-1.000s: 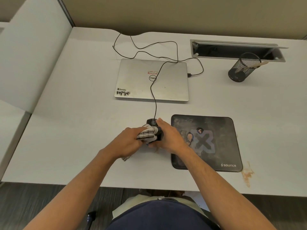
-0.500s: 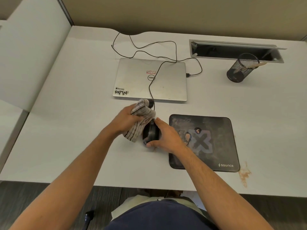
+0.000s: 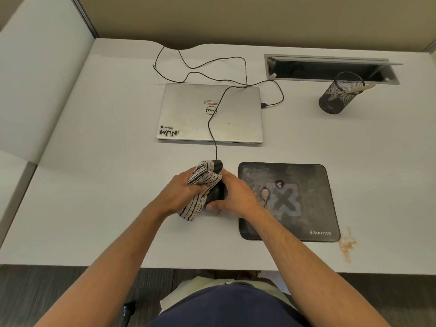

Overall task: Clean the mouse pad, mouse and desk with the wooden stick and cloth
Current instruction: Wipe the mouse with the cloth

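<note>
Mouse point(image 3: 215, 194) was held on the counter point(image 3: 94, 208), just left of the mouse pad point(image 3: 306, 185); right hand point(image 3: 236, 197) was curled round its right side. Striped cloth point(image 3: 203, 182) was bunched in the gripping left hand point(image 3: 179, 194) and pressed over the mouse's top and left. Wooden stick point(image 3: 358, 88) was seen in the mesh cup point(image 3: 337, 95), well apart. Risk judged: cable point(image 3: 212, 133) could be tugged across the laptop point(image 3: 210, 114) by hard wiping. Stain point(image 3: 346, 246) by the pad was not yet wiped.

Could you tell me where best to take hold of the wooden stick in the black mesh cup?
Probably pinch the wooden stick's pale upper end, coming from above right: it leans out over the black mesh cup's right rim, while its lower part sits inside the mesh.
</note>
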The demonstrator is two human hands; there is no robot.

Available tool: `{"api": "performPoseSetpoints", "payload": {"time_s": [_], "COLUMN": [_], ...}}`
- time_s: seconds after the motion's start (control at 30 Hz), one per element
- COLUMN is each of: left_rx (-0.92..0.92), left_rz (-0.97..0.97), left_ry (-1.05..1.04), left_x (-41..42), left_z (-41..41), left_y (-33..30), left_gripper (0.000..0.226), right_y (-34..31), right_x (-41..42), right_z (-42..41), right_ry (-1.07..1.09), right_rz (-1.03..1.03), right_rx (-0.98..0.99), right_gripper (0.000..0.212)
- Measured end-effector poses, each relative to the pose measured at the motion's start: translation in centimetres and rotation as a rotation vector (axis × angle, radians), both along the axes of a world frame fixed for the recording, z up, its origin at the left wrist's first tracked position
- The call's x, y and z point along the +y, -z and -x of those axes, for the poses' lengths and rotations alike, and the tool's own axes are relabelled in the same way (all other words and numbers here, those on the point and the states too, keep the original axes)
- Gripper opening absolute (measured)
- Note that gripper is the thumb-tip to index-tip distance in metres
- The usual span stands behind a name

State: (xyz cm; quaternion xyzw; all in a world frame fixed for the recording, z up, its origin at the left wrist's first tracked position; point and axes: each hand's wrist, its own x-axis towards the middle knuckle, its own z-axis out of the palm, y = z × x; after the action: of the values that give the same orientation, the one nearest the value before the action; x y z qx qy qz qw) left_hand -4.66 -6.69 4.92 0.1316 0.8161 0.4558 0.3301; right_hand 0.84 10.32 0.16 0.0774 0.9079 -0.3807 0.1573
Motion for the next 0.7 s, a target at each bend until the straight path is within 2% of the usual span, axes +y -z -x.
{"api": "performPoseSetpoints", "payload": {"time_s": [0.3, 0.43, 0.57, 0.63, 0.7], "left_rx": [0.026, -0.081, -0.157, -0.12, -0.06], "left_rz": [0.029, -0.013, -0.182, -0.21, -0.185], "left_ry": [0.078, 0.106, -0.147, -0.274, -0.307], "left_x": [-1.1, -2.0, -2.9, -3.3, -3.0], "left_z": [-1.5, -0.8, 0.6, 1.5, 2.4], "left_y": [0.0, -0.5, -1.2, -1.2, -1.1], "left_gripper": [0.028, 0.03, 0.024, 0.029, 0.027], "right_y": [0.2, 0.3, 0.4, 0.3, 0.3], "right_x": [0.0, 0.4, 0.6, 0.6, 0.6], "right_z": [0.0, -0.1, -0.2, -0.2, -0.3], "right_ry": [0.018, -0.022, -0.054, -0.05, -0.054], "right_rz": [0.048, 0.022, -0.028, -0.038, -0.05], "right_rx": [0.003, -0.013, -0.041, -0.058, -0.065], "right_gripper": [0.087, 0.101, 0.106, 0.106, 0.108]}}
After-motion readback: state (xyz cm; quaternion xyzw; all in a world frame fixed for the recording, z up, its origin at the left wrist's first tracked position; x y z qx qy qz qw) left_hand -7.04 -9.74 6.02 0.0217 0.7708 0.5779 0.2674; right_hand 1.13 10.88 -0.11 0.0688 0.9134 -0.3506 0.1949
